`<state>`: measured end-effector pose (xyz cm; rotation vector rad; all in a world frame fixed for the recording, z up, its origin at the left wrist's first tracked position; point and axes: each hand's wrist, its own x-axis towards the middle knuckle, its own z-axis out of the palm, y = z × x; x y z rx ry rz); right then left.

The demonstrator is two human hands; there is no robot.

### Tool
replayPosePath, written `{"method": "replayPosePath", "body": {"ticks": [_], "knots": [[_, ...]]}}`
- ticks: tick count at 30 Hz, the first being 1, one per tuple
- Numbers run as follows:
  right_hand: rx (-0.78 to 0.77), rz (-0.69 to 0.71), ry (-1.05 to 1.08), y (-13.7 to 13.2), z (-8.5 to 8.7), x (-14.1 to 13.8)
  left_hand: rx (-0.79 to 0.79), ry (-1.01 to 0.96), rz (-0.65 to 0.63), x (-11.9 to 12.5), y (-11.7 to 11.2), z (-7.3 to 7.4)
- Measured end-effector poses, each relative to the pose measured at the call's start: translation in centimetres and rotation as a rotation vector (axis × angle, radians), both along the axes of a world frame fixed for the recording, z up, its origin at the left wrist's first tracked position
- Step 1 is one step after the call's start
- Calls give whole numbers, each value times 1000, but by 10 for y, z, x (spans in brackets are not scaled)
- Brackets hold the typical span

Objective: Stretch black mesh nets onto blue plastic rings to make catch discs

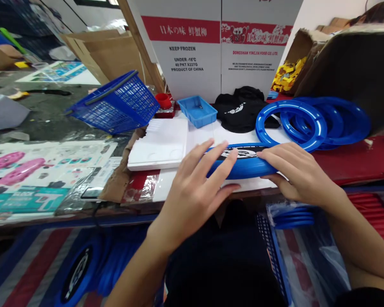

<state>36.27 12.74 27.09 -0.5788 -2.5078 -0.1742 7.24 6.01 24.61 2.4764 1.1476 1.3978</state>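
A blue-rimmed disc [243, 170] with a black centre and white print is tilted, its near edge toward me, at the front of the table. My left hand [203, 183] has its fingers over the disc's left side, with the thumb low at the near rim. On the right side, my right hand [289, 172] grips the rim, fingers on top and thumb below. Behind the disc lies a pile of black cloth pieces [243, 121] with a white print. Bare blue rings [260, 123] lean and overlap at the right, just beyond my right hand.
White foam [158, 147], a light-blue tray [196, 123] and a tilted blue basket [115, 106] stand left of centre. A printed white carton [192, 85] rises behind. Below the table edge, finished-looking discs [77, 273] lie left and blue rings [292, 217] sit in a bag right.
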Motion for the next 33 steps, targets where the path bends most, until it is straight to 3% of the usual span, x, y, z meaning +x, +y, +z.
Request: {"method": "replayPosePath", "body": {"ticks": [4, 10, 15, 18, 20, 23, 29, 31, 33], "knots": [[7, -41, 2, -3, 5, -12, 16, 143, -62, -4, 25, 13], [65, -16, -14, -6, 9, -23, 37, 103, -83, -17, 21, 0], [-33, -27, 35, -5, 10, -7, -68, -60, -41, -63, 10, -15], [-150, -17, 121, -3, 7, 9, -98, -198, -141, -97, 16, -30], [-186, 18, 142, -3, 6, 13, -134, -188, -198, -112, 23, -33], [-127, 19, 97, -7, 8, 5, -159, -47, -172, -108, 25, -16], [-25, 46, -76, -14, 22, -23, -42, 208, -203, -41, 1, 47], [-18, 30, -85, -15, 24, -27, 29, 309, -163, -27, -2, 54], [-16, 25, -85, -15, 26, -29, 93, 360, -131, -22, -2, 53]]}}
